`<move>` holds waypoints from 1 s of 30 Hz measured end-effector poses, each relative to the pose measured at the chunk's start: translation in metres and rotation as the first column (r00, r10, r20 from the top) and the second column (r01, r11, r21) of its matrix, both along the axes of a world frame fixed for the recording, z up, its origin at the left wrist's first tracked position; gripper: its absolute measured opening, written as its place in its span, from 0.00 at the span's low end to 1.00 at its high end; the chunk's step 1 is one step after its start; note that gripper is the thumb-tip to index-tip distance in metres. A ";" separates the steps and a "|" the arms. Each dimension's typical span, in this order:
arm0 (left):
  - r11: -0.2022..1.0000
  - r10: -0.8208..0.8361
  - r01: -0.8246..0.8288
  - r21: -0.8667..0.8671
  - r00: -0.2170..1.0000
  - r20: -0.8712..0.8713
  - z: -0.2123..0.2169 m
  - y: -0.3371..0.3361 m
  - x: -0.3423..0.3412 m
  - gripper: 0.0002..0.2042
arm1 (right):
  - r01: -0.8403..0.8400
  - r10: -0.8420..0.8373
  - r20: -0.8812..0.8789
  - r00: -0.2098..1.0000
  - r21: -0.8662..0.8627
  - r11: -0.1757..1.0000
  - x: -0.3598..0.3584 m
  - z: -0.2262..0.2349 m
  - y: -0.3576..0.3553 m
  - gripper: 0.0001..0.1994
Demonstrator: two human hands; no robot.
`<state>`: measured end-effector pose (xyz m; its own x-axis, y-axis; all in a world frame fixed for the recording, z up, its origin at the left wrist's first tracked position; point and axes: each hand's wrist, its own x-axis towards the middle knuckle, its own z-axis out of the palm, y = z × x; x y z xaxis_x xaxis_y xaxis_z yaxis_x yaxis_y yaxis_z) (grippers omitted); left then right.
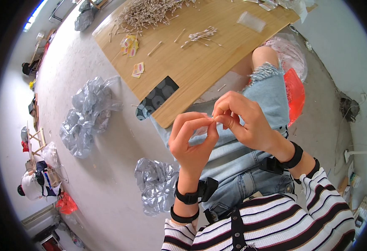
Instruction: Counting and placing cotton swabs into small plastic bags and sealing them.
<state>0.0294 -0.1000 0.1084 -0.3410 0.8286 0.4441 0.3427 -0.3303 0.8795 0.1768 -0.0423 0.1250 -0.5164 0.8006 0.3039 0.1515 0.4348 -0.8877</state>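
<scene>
My left hand [191, 140] and my right hand [242, 119] meet above my lap, fingertips pinched together on a small clear plastic bag [203, 129] with thin cotton swabs at its mouth. Both wrists wear black bands. Beyond my hands lies a wooden board [200, 54]. On it are a big heap of cotton swabs [148, 12], a small bundle of swabs [202, 34], loose single swabs and several small yellow and red paper labels [138, 69].
An empty clear bag [251, 21] lies at the board's far right. Crumpled silver plastic bags [87, 115] [156, 184] lie on the grey floor to my left. A red plastic bag [295, 94] sits by my right knee. Another person [34, 184] sits far left.
</scene>
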 end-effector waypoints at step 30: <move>0.992 -0.097 0.073 0.103 0.965 0.245 0.007 -0.004 -0.002 0.09 | -0.073 -0.062 -0.297 0.953 -0.423 0.903 0.007 0.016 -0.002 0.07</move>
<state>0.0269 -0.1044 0.1157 -0.3807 0.8187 0.4299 0.0842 -0.4323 0.8978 0.1840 -0.0442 0.1407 -0.4608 0.8843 0.0751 -0.1484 0.0066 -0.9889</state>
